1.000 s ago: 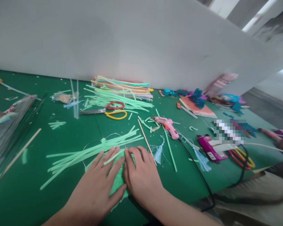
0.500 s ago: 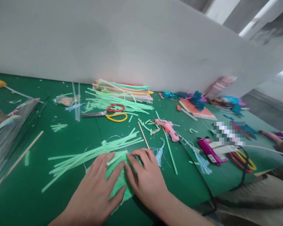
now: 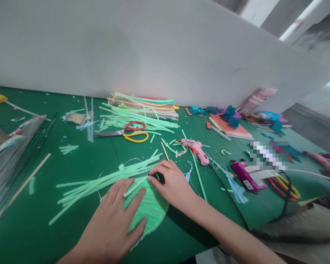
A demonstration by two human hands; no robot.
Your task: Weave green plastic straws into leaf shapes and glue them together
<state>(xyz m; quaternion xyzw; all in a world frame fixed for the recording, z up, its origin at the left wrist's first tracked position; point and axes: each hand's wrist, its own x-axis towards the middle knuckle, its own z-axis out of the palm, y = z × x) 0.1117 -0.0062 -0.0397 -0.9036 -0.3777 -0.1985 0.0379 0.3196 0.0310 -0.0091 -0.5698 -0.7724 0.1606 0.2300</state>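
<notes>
On the disc (image 3: 154,211), left grip (image 3: 116,212) splays, right grip (image 3: 175,183) (nearly closed) pinches a strip (image 3: 134,187).

1 pale partition (image 3: 154,47) backs the green table (image 3: 84,163), with grey floor (image 3: 310,126) beyond at right.

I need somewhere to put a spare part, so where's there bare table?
Best looks the near-left green tabletop, between the wooden stick, green pipe-cleaner bundle and your left hand. A smaller patch lies between bundle and scissors. It's crowded around the pink glue gun and behind the scissors.
</notes>
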